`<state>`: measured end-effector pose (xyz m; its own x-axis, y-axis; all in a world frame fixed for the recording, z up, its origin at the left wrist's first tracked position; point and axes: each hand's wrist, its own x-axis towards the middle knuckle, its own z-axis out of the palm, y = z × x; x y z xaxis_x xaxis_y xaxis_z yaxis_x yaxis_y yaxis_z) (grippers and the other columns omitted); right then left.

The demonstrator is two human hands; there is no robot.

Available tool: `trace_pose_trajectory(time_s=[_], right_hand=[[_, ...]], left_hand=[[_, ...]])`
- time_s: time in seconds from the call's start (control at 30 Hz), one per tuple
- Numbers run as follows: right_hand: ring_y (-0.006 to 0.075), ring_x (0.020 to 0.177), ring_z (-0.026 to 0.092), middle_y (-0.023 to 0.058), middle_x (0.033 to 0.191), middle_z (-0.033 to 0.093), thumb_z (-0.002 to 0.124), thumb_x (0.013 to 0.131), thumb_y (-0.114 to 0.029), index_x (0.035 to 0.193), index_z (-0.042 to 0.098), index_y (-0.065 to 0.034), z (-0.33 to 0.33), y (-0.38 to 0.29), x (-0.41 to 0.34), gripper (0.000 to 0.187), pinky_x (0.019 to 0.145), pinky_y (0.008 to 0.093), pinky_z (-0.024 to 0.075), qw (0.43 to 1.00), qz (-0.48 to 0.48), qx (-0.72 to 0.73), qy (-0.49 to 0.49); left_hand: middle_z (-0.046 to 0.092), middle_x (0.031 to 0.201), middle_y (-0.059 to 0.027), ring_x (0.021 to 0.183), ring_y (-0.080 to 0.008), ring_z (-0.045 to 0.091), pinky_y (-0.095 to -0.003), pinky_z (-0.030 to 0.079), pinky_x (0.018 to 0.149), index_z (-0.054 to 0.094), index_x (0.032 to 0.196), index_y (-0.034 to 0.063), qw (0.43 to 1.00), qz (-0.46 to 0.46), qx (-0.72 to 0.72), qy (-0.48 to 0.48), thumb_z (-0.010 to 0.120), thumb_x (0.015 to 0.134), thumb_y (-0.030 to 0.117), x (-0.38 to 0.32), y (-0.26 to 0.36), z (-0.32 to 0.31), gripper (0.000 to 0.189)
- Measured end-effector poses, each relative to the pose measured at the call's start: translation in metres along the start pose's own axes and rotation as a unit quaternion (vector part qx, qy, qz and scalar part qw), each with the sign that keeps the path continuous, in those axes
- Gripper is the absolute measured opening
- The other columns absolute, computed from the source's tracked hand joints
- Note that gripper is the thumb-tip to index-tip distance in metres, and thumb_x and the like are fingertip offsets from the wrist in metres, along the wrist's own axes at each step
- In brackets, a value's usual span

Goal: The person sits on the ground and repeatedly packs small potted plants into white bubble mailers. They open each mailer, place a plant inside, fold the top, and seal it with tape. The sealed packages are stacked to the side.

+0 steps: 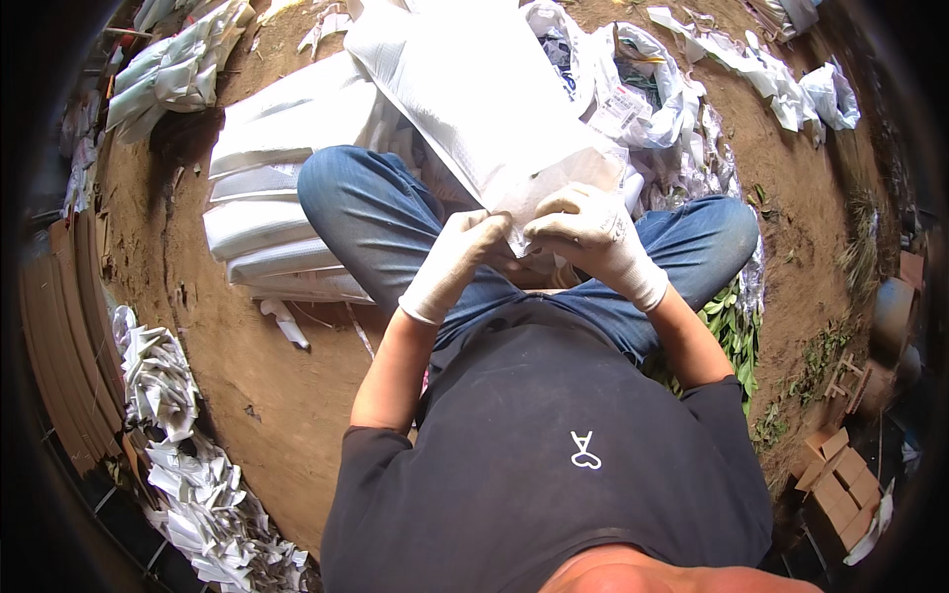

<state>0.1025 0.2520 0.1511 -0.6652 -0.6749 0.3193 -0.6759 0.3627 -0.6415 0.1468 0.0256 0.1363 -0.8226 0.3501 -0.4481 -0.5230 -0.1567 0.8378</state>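
Note:
A large white padded mailing bag (460, 96), brightly lit, stretches from between my knees away from me. My left hand (458, 256), in a cream knit glove, pinches the left corner of its near end. My right hand (597, 233), gloved the same way, grips the near edge a little to the right, its fingers curled around the thin film. Left of my bent knee lies a stack of white padded bags (274, 178). Under the held bag, what lies between my legs is mostly hidden.
Open white plastic sacks (656, 111) holding labelled scraps stand beyond my right knee. Crumpled white wrappers (159, 378) line the left side, beside stacked flat cardboard (67, 333). Leafy branches (730, 333) lie by my right hip. Cardboard boxes (845, 485) sit at the lower right.

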Motion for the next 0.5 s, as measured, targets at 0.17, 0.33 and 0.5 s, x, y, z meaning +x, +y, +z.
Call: trace_pose_trajectory(time_s=[0.17, 0.33, 0.5], right_hand=[[0.0243, 0.086, 0.069, 0.0056, 0.095, 0.071, 0.078, 0.074, -0.003, 0.099, 0.076, -0.0097, 0.003, 0.002, -0.004, 0.025, 0.075, 0.0343, 0.0549, 0.998, 0.001, 0.044, 0.034], [0.0257, 0.086, 0.069, 0.0073, 0.096, 0.071, 0.079, 0.073, -0.001, 0.105, 0.075, -0.008, 0.007, -0.003, -0.004, 0.034, 0.076, 0.0342, 0.0553, 0.997, 0.022, 0.04, 0.057], [0.0263, 0.084, 0.069, 0.0074, 0.096, 0.071, 0.083, 0.071, -0.003, 0.106, 0.072, -0.0067, 0.01, -0.02, -0.005, 0.037, 0.076, 0.0336, 0.0548, 0.994, 0.068, 0.002, 0.085]], left_hand=[[0.07, 0.09, -0.0091, 0.077, -0.0128, 0.068, -0.025, 0.056, 0.076, 0.066, 0.107, -0.0058, 1.0, -0.008, -0.024, -0.006, 0.058, 0.101, 0.034, -0.001, 0.001, 0.0, 0.041], [0.069, 0.089, -0.0066, 0.078, -0.0106, 0.067, -0.0241, 0.054, 0.076, 0.066, 0.11, -0.0062, 0.998, -0.024, -0.056, 0.011, 0.062, 0.1, 0.032, -0.003, 0.002, 0.001, 0.039], [0.069, 0.089, -0.0051, 0.08, -0.0076, 0.064, -0.0221, 0.052, 0.077, 0.067, 0.107, -0.006, 0.998, -0.027, -0.052, 0.015, 0.064, 0.099, 0.029, -0.001, -0.003, 0.0, 0.036]])
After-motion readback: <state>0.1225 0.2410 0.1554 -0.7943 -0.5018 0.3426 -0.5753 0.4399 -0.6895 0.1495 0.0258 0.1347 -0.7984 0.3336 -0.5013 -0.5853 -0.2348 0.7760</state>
